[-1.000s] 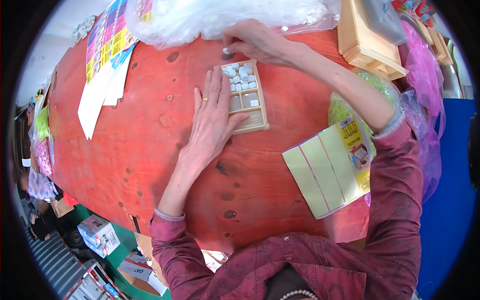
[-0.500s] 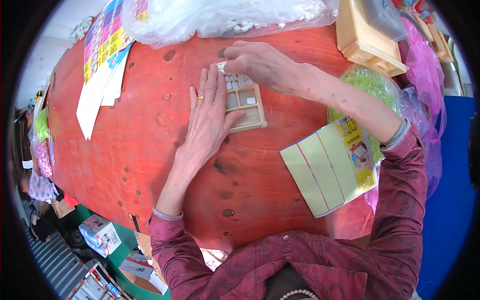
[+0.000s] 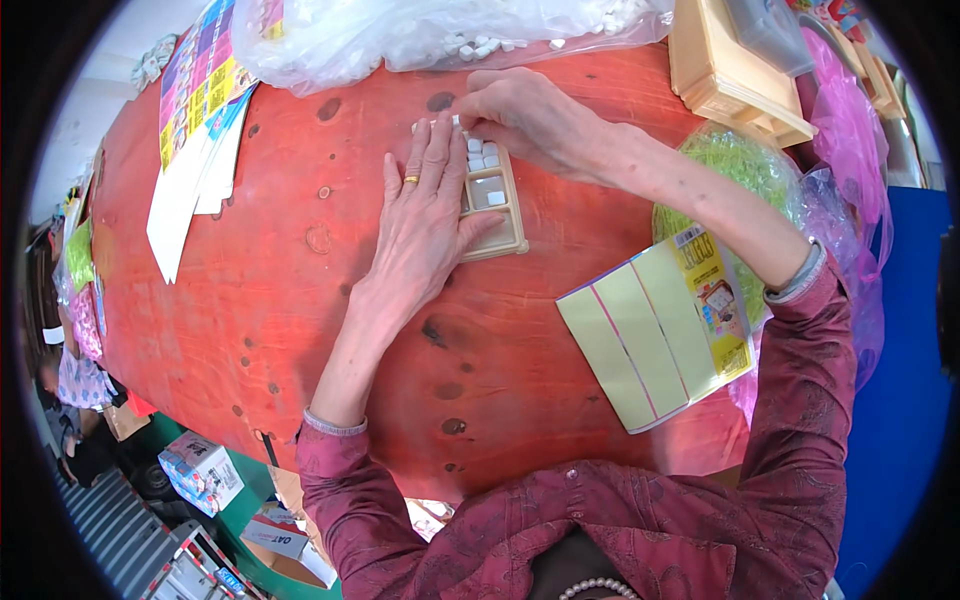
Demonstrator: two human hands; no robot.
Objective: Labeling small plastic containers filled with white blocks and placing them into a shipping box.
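A small cream plastic tray (image 3: pixel 500 251) with compartments lies on the red table. White cube-shaped pieces (image 3: pixel 482 156) sit in its far compartments, and a single one rests in a compartment closer to me. My left hand (image 3: pixel 420 225) is laid flat over the tray's left side, fingers stretched out and thumb across its near end. At the far end of the tray, my right hand (image 3: pixel 528 118) has its fingers curled and pinched together. Whatever is between those fingertips is hidden.
A clear plastic bag (image 3: pixel 400 45) of white pieces lies at the far edge. Printed sheets (image 3: pixel 200 150) are at the left, a pale green printed card (image 3: pixel 640 330) at the right. Beyond it are green shredded filler (image 3: pixel 735 180) in plastic and a wooden box (image 3: pixel 725 75).
My left hand has shifted over the tray and covers more of its left side. My right hand stays at the tray's far end, slightly moved, fingers still pinched.
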